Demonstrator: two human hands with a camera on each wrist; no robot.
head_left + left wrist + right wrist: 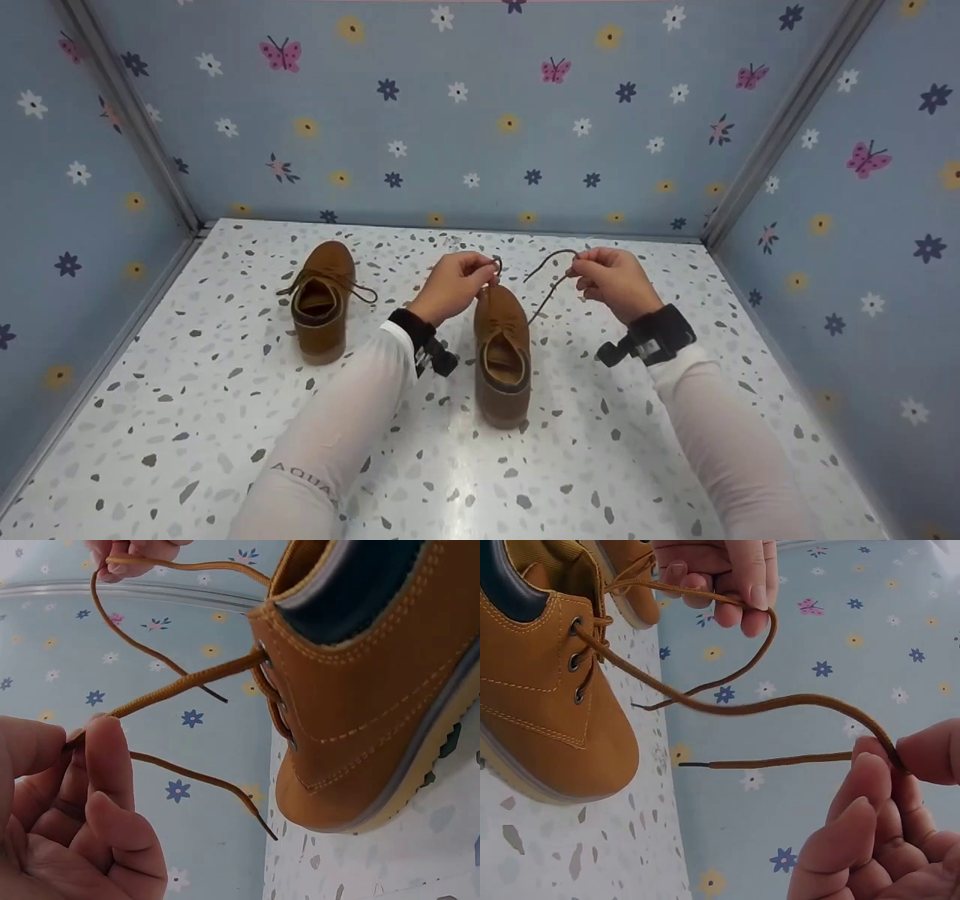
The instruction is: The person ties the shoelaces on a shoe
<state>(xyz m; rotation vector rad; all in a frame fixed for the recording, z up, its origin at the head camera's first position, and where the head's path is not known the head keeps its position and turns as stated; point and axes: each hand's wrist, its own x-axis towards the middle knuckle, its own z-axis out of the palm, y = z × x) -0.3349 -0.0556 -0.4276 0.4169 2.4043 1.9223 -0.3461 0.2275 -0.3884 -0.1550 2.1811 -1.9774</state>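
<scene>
A brown ankle-high shoe point(504, 375) stands upright on the speckled surface, its toe pointing away. My left hand point(454, 285) pinches one of its brown shoelaces point(187, 682) between thumb and forefinger, above the toe on the left. On the right, my right hand point(611, 281) pinches the other shoelace point(735, 706) between thumb and fingertips. Both laces come out of the top eyelets, and their dark-tipped ends hang loose beyond the fingers. In the right wrist view, the lace at the right hand sags slightly. Neither hand touches the shoe's body.
To the left stands a second brown shoe point(321, 341) with its lace tied in a bow. White speckled tabletop point(637, 450) lies under both shoes. Blue panels point(495, 150) with flowers and butterflies rise at the back and both sides.
</scene>
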